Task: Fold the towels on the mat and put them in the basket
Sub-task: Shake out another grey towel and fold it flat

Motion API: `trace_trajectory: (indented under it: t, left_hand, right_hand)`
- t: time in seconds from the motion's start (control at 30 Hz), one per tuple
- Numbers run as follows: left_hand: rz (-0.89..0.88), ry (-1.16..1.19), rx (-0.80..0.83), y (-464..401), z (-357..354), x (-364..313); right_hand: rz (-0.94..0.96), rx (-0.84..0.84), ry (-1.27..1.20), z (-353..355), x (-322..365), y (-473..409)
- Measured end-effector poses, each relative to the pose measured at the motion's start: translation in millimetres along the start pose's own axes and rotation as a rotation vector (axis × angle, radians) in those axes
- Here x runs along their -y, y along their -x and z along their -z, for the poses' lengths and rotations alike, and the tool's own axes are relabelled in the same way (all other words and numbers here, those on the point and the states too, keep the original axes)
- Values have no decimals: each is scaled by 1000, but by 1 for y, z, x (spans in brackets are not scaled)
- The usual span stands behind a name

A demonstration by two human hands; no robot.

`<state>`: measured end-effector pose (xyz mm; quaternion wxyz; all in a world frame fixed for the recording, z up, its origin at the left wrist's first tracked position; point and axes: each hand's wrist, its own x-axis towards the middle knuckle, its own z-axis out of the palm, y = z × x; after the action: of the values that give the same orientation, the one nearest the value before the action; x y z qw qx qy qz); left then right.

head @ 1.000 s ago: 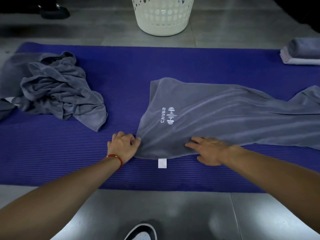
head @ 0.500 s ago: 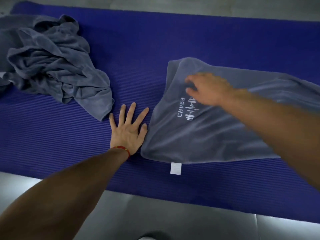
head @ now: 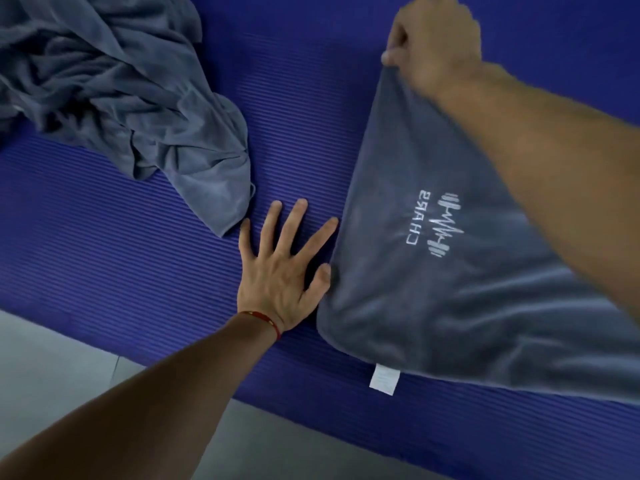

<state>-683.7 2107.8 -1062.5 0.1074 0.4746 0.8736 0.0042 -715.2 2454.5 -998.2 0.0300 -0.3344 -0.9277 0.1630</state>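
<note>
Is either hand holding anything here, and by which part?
The right hand grips the grey logo towel by its far corner. The left hand lies flat on the mat, holding nothing.

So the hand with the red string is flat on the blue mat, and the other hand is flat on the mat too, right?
Not quite. The left hand with the red string does lie flat on the blue mat, but the right hand is not flat: its fingers pinch the far corner of the grey towel. The head view shows this.
</note>
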Motion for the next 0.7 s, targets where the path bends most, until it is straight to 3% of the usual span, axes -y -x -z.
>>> trace_trajectory:
  t: [0.07, 0.23, 0.37, 0.6, 0.7]
  left_hand:
    - [0, -13, 9, 0, 0, 1]
    - [-2, -14, -12, -1, 0, 1]
    - [-4, -6, -28, 0, -1, 4]
    - [-6, 38, -13, 1, -2, 8]
    - [-13, 31, 35, -1, -2, 10]
  right_hand:
    - [13, -64, -153, -10, 4, -5]
    - [64, -69, -210, -45, -4, -7]
    - [198, 10, -289, -39, -13, 32]
    - [423, 124, 38, -15, -85, 231]
    - [378, 136, 184, 13, -123, 331]
